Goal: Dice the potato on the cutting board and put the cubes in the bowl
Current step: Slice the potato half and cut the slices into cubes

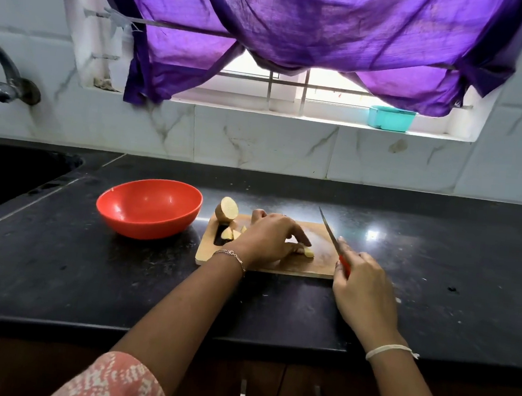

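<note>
Potato half point(227, 209), propped at the 11 o'clock corner of the cutting board point(320, 260), pale cut face showing. Smaller chunks point(231, 233) heaped just at 6 o'clock of it, beside the board's dark handle slot. Held one more piece point(309, 252) down near the middle of the board with the left hand point(268, 239), fingers curled over it and fingertips pinching it against the wood; thin chain bracelet point(232, 254) at that wrist. Gripped a knife point(329, 229) in the right hand point(362, 288) at the board's 4 o'clock edge, fingers wrapped round the red handle, forefinger laid along the top, blade lifted clear of the wood, tip aimed toward 11 o'clock, just at 3 o'clock of the held piece and apart from it. White thread point(388, 349) tied round the right wrist. Red bowl point(144, 222) set on the black counter point(88, 277) at 9 o'clock of the board, just beside it. Sink point(12, 173) sunk into the counter at far 9 o'clock, tap point(7, 84) on the marble-look wall above. Purple cloth point(300, 21) draped over the window at 12 o'clock, teal tub point(391, 118) parked on the sill toward 1 o'clock.
</note>
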`<state>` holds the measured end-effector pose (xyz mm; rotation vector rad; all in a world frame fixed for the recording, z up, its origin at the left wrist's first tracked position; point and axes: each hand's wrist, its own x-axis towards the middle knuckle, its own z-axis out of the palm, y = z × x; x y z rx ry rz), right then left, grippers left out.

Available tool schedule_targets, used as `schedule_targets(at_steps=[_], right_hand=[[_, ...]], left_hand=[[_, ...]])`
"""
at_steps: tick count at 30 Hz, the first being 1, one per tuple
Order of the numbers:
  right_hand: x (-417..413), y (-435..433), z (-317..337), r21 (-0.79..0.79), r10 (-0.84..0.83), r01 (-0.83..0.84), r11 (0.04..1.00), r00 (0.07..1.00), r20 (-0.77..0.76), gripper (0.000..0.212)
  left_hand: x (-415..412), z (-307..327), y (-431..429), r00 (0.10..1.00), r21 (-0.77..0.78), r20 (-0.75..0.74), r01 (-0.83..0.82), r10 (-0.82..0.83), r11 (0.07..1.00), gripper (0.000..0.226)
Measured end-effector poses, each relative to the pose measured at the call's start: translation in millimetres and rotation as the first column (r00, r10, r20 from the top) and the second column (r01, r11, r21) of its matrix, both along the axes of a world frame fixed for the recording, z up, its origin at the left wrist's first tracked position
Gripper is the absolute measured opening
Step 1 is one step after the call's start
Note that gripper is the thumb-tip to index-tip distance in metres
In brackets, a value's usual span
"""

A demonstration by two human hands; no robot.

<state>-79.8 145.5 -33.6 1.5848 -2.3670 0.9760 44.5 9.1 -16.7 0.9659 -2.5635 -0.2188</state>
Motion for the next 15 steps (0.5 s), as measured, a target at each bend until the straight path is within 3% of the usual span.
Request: schedule_targets(at_steps=[8, 15], right_hand=[[8.5, 14.8, -0.3, 0.102, 0.076, -0.076, 0.992, 0.997, 0.007, 0.052], [16.8, 22.5, -0.6, 0.174, 0.079, -0.056, 0.983, 0.989, -0.127, 0.053]], left_hand=[[-4.8, -14.3, 7.8, 0.964, -0.034, -0.153, -0.227, 0.219, 0.973, 0.028], [-8.7, -20.3, 5.6, 0.942, 0.054, -0.221, -0.248, 0.254, 0.967, 0.028]])
